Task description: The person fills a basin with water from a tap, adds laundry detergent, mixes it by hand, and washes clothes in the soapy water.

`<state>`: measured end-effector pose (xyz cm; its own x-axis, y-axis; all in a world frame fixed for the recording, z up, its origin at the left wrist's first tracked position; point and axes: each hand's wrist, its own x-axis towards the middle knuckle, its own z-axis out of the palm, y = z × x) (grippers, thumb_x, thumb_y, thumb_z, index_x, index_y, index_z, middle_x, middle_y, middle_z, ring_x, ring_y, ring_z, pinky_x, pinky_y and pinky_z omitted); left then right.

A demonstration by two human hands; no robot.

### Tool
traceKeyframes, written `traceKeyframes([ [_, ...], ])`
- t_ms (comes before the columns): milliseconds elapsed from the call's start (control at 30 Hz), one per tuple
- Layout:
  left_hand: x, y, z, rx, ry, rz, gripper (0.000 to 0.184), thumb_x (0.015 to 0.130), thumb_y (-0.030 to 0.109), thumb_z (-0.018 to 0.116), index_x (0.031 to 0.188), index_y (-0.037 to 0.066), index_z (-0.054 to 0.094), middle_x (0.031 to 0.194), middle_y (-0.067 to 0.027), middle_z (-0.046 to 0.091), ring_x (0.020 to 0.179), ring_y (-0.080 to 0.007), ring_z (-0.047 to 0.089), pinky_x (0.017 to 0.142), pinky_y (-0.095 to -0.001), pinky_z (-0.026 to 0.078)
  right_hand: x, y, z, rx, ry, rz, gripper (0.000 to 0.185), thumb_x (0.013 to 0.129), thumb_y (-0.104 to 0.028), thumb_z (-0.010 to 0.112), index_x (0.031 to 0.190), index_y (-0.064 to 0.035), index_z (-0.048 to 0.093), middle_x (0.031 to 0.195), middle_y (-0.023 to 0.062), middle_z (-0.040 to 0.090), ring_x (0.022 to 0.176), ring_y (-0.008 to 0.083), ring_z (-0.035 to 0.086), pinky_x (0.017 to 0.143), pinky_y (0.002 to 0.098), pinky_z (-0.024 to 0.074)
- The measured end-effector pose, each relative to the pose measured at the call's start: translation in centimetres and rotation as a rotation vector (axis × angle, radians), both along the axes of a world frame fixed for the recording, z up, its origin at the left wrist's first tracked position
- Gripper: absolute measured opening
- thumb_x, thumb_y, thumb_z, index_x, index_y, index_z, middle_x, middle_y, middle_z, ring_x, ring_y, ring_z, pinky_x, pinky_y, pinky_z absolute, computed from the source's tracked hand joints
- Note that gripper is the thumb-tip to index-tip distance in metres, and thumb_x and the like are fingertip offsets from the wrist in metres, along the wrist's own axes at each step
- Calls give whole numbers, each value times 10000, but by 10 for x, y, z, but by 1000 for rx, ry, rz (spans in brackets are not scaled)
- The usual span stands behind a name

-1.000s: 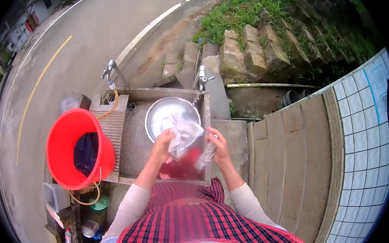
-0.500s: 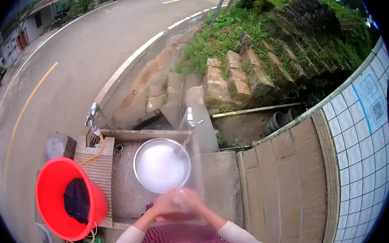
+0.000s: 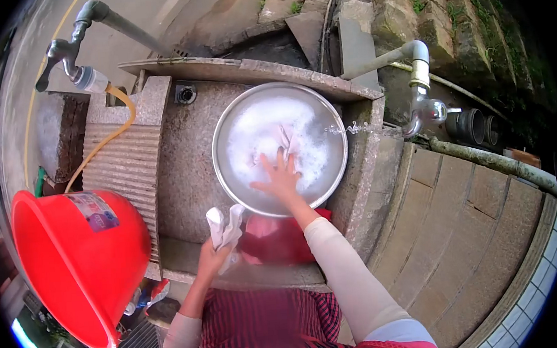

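A round metal basin (image 3: 228, 188) full of white suds stands in the stone sink. My right hand (image 3: 281, 179) is over the suds with its fingers spread, just below a pale cloth (image 3: 285, 140) that pokes out of the foam. Closed round a white cloth (image 3: 226, 228), my left hand (image 3: 212, 258) is below and left of the basin, above the sink's near edge. Red fabric (image 3: 276, 239) lies below the basin, between it and the front edge.
Water runs from a metal tap (image 3: 425, 111) at the right. Another tap (image 3: 64, 56) with a yellow hose (image 3: 106, 147) stands at the upper left. A red bucket (image 3: 119, 228) is at the left, beside a ribbed stone washboard (image 3: 124, 159).
The view has moved closer to the sink. My hands, together half a second ago, are now apart: the right has moved to the suds, and the left holds the white cloth.
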<state>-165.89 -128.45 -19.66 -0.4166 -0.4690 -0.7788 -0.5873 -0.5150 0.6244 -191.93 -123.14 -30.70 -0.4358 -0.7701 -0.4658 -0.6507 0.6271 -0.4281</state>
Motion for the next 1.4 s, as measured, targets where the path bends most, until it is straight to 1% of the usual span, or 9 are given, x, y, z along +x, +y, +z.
traceKeyframes([
  [133,11,9,-12,48,-85,51,321,811,66,633,1125,-3,618,1016,-61,671,925,-125,609,812,-289,478,37,-25,-56,98,195,91,406,820,-247,677,1186,-114,561,1183,102,526,1039,234,526,834,396,443],
  [333,0,12,-3,73,-43,11,314,814,62,636,1123,7,624,992,-49,668,894,-121,607,791,-281,480,-41,-25,-25,-9,-319,46,458,789,-258,697,1211,-158,545,1244,106,475,1080,275,494,837,456,431],
  [467,-11,-2,4,130,-35,66,256,827,40,617,1081,6,632,977,-23,661,868,-105,595,783,-270,470,-56,-7,23,-25,11,187,496,769,-265,710,1227,-188,535,1284,108,440,1107,303,472,839,496,422],
  [600,-9,-6,-2,89,3,73,281,828,56,613,1103,2,626,965,-35,663,869,-101,591,774,-274,475,-7,-13,-37,40,174,199,536,749,-272,724,1243,-218,525,1324,111,406,1135,330,450,841,536,414],
  [800,-8,-11,2,6,-34,24,260,824,41,621,1080,1,633,982,-29,664,876,-101,594,783,-268,467,-58,-27,-39,-6,-359,4,598,718,-282,743,1268,-262,509,1385,114,354,1176,372,418,844,596,402],
  [933,1,-15,-12,10,-58,63,268,819,80,631,1070,-14,634,925,-58,680,840,-112,611,754,-281,483,-84,-5,30,-41,17,173,640,698,-289,757,1284,-292,499,1425,117,320,1203,399,396,846,637,393],
  [1100,-5,-25,-13,6,-97,120,242,841,72,611,1065,-19,625,886,-58,669,770,-112,618,702,-275,487,-37,1,-59,-9,386,322,531,749,-235,716,1245,-283,532,1430,116,349,1230,422,385,911,666,358],
  [1300,13,-27,-20,51,-120,111,277,861,53,592,1126,-28,595,942,-39,660,789,-97,603,720,-256,471,-74,-11,-63,-256,-453,-106,535,723,-244,742,1222,-234,547,1335,106,422,1218,364,407,908,571,384],
  [1400,16,-25,-18,26,-110,113,282,860,50,591,1130,-28,594,956,-49,659,777,-99,604,709,-256,472,-83,-3,-3,-172,-15,67,647,710,-314,760,1299,-266,497,1434,126,331,1268,408,346,875,623,379],
])
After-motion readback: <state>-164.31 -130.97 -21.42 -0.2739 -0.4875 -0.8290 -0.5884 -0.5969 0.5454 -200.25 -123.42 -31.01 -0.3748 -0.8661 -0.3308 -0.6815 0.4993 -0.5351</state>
